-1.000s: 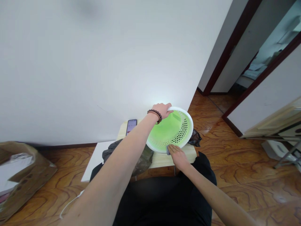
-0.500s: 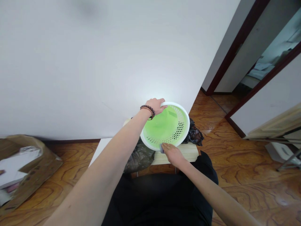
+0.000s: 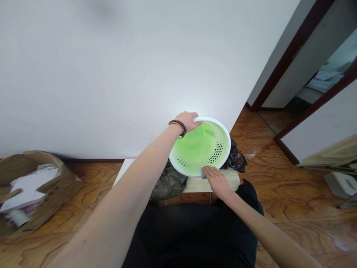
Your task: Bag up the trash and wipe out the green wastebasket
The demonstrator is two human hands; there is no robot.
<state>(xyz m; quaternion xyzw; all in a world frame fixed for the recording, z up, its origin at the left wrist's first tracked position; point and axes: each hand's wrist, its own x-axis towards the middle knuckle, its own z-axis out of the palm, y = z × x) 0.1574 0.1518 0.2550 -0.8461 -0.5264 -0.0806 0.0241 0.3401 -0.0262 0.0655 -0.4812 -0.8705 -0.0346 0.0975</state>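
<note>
Floor point(image 3: 290, 186) holds possibly printed carton point(image 3: 57, 199); left fingers point(image 3: 197, 123) grip green basket point(image 3: 195, 146).

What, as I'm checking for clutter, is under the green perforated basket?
Pale wood-grain tabletop shows past the perforated basket, with a grey plastic bag at left and a black plastic bag at right. Anything directly beneath is covered.

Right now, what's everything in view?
Basket: one, green with white rim, between hands
Pad: one, grey, lower rim
Table: one, pale, beneath basket
Bags: at least two, dark, beside basket
Cardboard box: one, brown, left floor
Container: one, white, far right
Walls: several, white, ahead, right
Door frame: one, maroon, right
Floor: one, brown, below
Bracelet: at least one, dark, left wrist
Clothing: count unclear, black, bottom
Left hand: one, bare, upper rim
Right hand: one, bare, lower rim
</note>
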